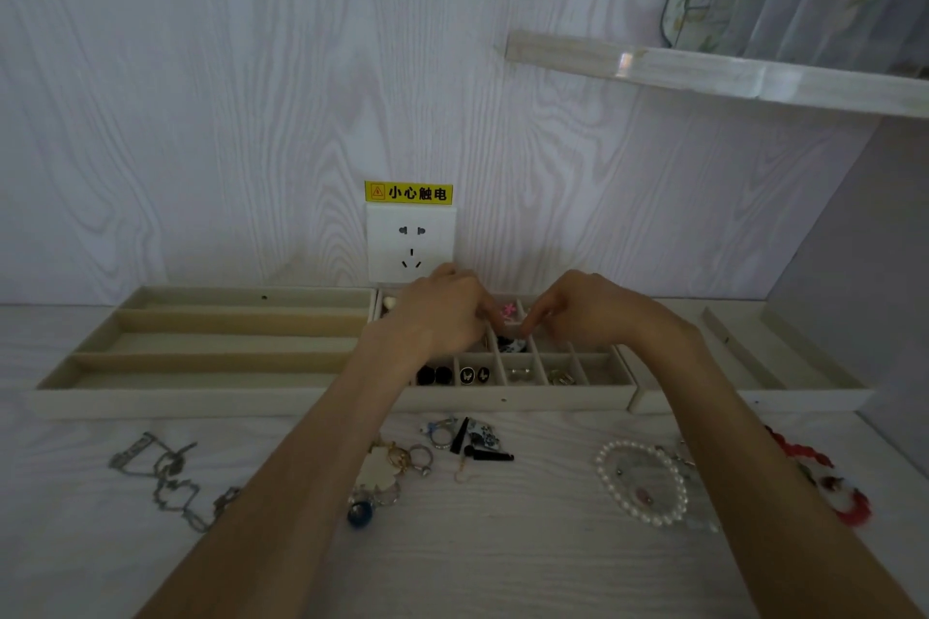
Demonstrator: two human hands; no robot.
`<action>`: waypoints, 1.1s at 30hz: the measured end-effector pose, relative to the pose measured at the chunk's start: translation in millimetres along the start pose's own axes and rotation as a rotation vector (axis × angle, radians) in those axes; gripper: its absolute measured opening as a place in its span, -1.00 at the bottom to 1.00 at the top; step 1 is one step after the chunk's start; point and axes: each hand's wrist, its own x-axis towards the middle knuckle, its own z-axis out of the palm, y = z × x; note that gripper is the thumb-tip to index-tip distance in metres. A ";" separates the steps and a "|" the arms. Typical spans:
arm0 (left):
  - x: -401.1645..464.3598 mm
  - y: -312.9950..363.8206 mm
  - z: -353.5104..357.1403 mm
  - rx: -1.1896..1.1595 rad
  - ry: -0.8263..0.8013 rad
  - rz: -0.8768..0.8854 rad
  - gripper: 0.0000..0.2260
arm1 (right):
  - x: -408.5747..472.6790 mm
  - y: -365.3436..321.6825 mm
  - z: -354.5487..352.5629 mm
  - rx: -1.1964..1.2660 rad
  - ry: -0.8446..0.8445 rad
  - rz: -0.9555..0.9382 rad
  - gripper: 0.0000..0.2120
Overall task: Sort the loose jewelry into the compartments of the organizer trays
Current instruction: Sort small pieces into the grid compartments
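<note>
A: Nearest to us, what lies loose on the white table (502, 558)?

B: On our left we see a silver chain (168, 480) of angular links. In the middle sits a cluster of rings (402, 460) with a blue bead (360, 513), and just beyond it black sticks (485, 455) and a blue-and-white piece (485, 435). On our right lie a pearl bracelet (641, 483) and, partly under the forearm, a red bracelet (849, 508).

A: And the trays?

B: Beyond the loose pieces we see beige trays in a row, edges touching. The long-slot tray (221, 342) on the left has three lengthwise channels. The grid tray (502, 400) in the middle is split into small squares; its front row holds two black studs (435, 374), a butterfly pair (474, 374) on dark discs, and small metallic bits we cannot make out. A third tray (754, 362) sits at the right.

A: Our hands?

B: Both are over the back of the grid tray. Our left hand (442, 317) has its fingers curled downward; we cannot tell whether it holds anything. Our right hand (578, 312) brings thumb and forefinger narrowly together at a divider, just beside a pink flower piece (508, 310) in a back square; whether they grip something we cannot tell.

A: Farther back?

B: A wall socket (411, 244) under a yellow warning label (408, 192), and a shelf (729, 70) up on the right.
</note>
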 end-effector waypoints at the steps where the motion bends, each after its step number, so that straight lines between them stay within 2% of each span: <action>1: -1.4 0.2 -4.5 -0.024 0.021 -0.001 -0.68 | -1.9 0.1 -3.4 0.011 0.002 -0.008 -0.74; 9: -58.3 -19.4 -27.6 -0.277 0.240 -0.043 -0.88 | -36.2 -23.8 -0.5 -0.011 -0.061 -0.182 -0.86; 12: -73.8 -20.4 -12.9 -0.407 0.395 -0.097 -0.85 | -45.9 -33.2 27.4 -0.081 -0.006 -0.191 -0.85; 14: -77.7 -19.7 -5.2 -0.432 0.437 -0.115 -0.81 | -51.9 -33.8 44.3 -0.093 0.075 -0.178 -0.85; 17: -79.3 -17.7 -2.6 -0.426 0.397 -0.090 -0.84 | -58.8 -30.8 56.4 0.000 0.123 -0.165 -0.85; 21: -82.5 -18.7 2.6 -0.415 0.306 -0.079 -0.89 | -61.2 -26.0 61.4 -0.010 0.104 -0.178 -0.80; 25: -85.6 -21.4 4.1 -0.474 0.205 -0.031 -0.87 | -57.4 -25.9 64.8 0.092 0.083 -0.190 -0.87; 30: -87.8 -15.4 -0.2 -0.556 0.138 0.010 -0.85 | -61.7 -26.7 57.0 0.316 -0.010 -0.207 -0.92; 33: -91.6 -10.5 -3.3 -0.649 0.084 0.012 -0.77 | -69.9 -26.9 46.9 0.476 0.002 -0.200 -0.92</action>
